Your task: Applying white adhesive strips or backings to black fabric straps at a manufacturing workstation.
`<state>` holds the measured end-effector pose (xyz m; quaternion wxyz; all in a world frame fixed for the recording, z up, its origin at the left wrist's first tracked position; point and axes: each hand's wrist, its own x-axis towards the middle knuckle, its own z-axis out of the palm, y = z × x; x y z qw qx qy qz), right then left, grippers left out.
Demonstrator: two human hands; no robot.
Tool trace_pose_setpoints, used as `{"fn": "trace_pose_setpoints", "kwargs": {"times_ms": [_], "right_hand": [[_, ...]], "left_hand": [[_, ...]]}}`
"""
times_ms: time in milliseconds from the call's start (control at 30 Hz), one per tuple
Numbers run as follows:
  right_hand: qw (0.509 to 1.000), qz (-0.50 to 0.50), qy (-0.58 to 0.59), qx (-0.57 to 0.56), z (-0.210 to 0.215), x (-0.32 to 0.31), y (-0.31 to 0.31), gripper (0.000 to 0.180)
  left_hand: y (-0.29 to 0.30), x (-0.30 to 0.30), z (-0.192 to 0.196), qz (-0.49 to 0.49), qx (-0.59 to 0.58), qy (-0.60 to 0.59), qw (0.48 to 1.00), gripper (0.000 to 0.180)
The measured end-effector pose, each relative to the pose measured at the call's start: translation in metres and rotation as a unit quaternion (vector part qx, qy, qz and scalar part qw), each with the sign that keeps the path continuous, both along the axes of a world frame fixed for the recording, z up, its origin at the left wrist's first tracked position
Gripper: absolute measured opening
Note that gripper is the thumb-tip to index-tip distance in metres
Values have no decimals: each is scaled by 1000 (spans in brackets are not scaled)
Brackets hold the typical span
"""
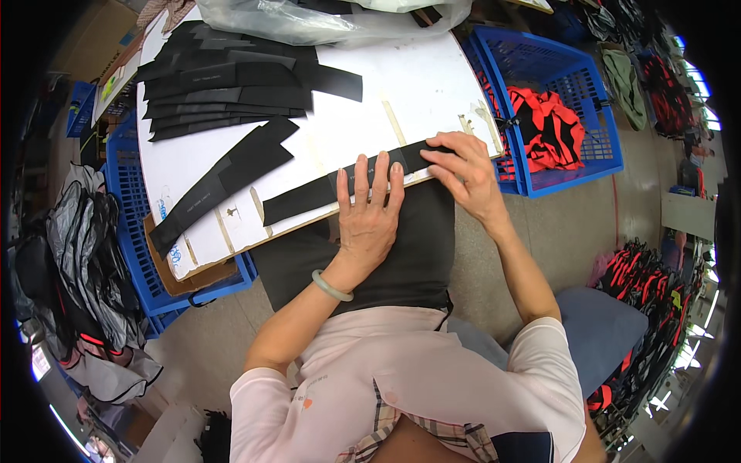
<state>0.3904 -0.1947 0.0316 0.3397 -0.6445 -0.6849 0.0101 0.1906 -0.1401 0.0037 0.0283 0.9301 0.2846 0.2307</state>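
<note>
White table [340, 127] seen from above. A fanned pile of black strips [224, 96] lies toward eleven o'clock, one loose strip [224, 176] toward ten. Another, the worked strip [309, 195], lies directly under the fingers at the table's near edge, its long axis running half past eight to half past two. The left hand [369, 220], fingers slightly spread, rests flat across its middle; the right hand [467, 181], fingers curled, touches its right end, whether pinching I cannot tell. Small pale printing, partly covered, marks it.
</note>
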Motion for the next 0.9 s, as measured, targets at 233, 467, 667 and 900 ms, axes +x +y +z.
{"fn": "trace_pose_setpoints", "kwargs": {"times_ms": [233,467,667,900], "right_hand": [[994,105,21,-27,41,-43,56,19],[960,242,2,-141,16,-122,111,30],[958,251,-2,-138,14,-132,119,33],[967,235,11,-98,-2,-137,120,28]], "left_hand": [[-5,3,-7,-15,-11,-2,1000,45],[0,1,-9,26,-119,-83,989,47],[2,7,-12,11,-71,-31,997,48],[0,-1,-21,-6,-44,-29,999,47]]}}
